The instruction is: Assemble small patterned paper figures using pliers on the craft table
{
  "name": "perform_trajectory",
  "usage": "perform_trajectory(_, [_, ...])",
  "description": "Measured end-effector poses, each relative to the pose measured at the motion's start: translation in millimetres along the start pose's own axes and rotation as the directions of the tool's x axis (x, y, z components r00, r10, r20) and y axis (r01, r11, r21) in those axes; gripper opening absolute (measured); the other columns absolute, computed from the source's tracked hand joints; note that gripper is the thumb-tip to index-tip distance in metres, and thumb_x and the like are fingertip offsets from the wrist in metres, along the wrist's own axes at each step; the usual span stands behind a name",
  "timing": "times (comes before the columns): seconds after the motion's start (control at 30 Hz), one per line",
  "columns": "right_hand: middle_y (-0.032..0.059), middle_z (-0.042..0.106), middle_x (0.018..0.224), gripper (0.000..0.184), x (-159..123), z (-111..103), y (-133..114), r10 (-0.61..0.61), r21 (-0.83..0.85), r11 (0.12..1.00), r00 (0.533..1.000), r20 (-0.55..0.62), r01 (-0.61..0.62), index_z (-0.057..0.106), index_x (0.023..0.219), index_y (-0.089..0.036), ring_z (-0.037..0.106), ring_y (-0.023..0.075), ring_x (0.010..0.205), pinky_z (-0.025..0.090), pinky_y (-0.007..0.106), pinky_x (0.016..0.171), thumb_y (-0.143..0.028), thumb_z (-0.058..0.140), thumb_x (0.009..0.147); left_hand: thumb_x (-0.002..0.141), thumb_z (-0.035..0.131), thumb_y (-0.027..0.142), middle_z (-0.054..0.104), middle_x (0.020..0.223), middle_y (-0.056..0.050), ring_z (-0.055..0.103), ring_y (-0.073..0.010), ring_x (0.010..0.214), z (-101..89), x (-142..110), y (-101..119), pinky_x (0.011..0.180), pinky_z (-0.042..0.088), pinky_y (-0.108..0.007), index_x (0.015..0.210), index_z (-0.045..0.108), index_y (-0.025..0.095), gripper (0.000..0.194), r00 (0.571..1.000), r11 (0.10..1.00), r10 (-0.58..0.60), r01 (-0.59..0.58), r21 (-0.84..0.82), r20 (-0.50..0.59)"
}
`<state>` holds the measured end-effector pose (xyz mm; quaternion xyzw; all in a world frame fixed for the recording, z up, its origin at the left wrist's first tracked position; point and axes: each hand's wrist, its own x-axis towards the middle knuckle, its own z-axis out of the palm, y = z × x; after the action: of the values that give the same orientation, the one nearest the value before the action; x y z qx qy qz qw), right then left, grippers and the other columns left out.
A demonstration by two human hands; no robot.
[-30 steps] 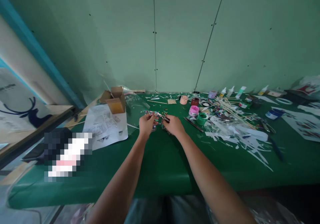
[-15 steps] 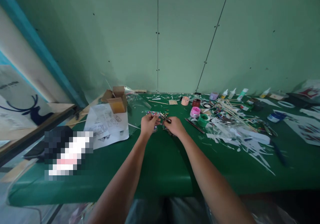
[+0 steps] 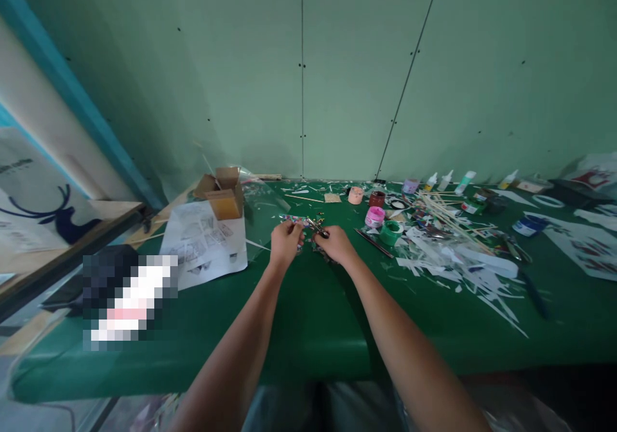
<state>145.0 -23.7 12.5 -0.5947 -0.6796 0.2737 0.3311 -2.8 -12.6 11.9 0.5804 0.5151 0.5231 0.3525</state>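
Note:
Over the middle of the green table, my left hand (image 3: pixel 285 242) pinches a small multicoloured patterned piece (image 3: pixel 292 218), thin and strip-like. My right hand (image 3: pixel 336 244) is closed on a small pair of scissors (image 3: pixel 324 233); their dark handle shows at the fingers and their metallic blades point left at the patterned piece. Blades and piece meet or nearly meet; I cannot tell whether they touch. Small coloured scraps (image 3: pixel 317 247) lie beneath the right hand, partly hidden by it.
Right of my hands stand a pink paint jar (image 3: pixel 375 216) and a green paint jar (image 3: pixel 391 232). Beyond them lie wooden sticks (image 3: pixel 446 216) and white paper scraps (image 3: pixel 448 268). At left are a printed sheet (image 3: pixel 205 242) and an open cardboard box (image 3: pixel 226 202). A green wall closes the back.
The whole view has shifted very slightly. Both hands keep nearly the same place and grip, with the scissors still at the patterned piece.

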Motion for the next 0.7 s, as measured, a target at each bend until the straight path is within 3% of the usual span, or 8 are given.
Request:
perform_trajectory(0.23, [-0.0022,0.051,0.047,0.027,0.5,-1.4,6.1,-0.042,0.043,0.998,0.996,0.074,0.039,0.05,0.057,-0.018,0.048,0.0101,0.042,0.026,0.02,0.043,-0.035,0.05,0.078,0.078,0.05,0.038,0.056,0.05,0.002,0.051,-0.0104,0.044,-0.1,-2.0,1.6,0.048,0.037,-0.022,0.06,0.051,0.018,0.026,1.0,0.998,0.021,-0.022,0.067,0.009])
perform_trajectory(0.4, [-0.0007,0.053,0.049,0.027,1.2,-1.7,8.6,-0.052,0.01,0.999,0.997,0.064,0.051,0.053,0.058,-0.017,0.05,0.0109,0.045,0.027,0.02,0.044,-0.035,0.05,0.079,0.08,0.047,0.037,0.054,0.049,0.002,0.05,-0.0102,0.044,-0.3,-3.4,3.6,0.048,0.036,-0.021,0.059,0.048,0.019,0.028,1.0,0.991,0.022,-0.023,0.134,0.014])
perform_trajectory(0.7, [0.0022,0.059,0.053,0.026,-0.9,-4.3,2.0,-0.028,-0.12,0.992,0.999,0.028,0.031,0.056,0.059,-0.017,0.052,0.0117,0.048,0.026,0.02,0.045,-0.032,0.051,0.079,0.08,0.047,0.039,0.053,0.051,0.002,0.05,-0.0104,0.045,1.9,-1.2,-2.9,0.049,0.037,-0.021,0.061,0.049,0.019,0.028,0.999,0.994,0.025,-0.027,0.108,0.02])
